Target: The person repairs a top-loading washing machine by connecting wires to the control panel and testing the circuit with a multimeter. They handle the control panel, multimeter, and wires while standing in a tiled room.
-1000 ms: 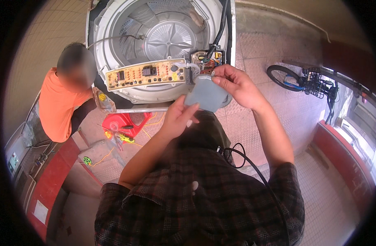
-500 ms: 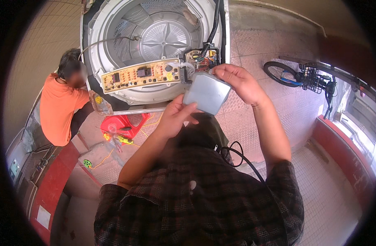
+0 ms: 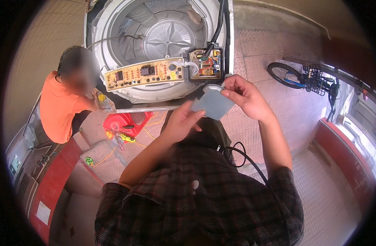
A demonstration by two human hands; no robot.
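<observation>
Between my two hands is a thin grey-blue cover plate point(image 3: 213, 102) with cut corners, tilted just in front of the washing machine. My left hand point(image 3: 184, 121) pinches its left edge, thumb on top. At its upper right corner, the fingers of my right hand point(image 3: 246, 97) are closed on it. Beyond the plate lies a black control box point(image 3: 206, 65), its wiring and components exposed. White wires join it to a long tan circuit board point(image 3: 145, 74). Both rest across the rim of the open washing machine point(image 3: 169, 41), whose grey drum shows behind.
At the left crouches a person in an orange shirt point(image 3: 62, 106), beside the machine's corner. A red plastic stool point(image 3: 128, 123) with hand tools point(image 3: 124, 137) stands on the floor. A green spool point(image 3: 89, 160) lies nearer. Far right is a bicycle point(image 3: 305, 78).
The plate has tilted and moved down and slightly right, uncovering more of the control box. Both hands still grip it. The person in orange has leaned toward the machine.
</observation>
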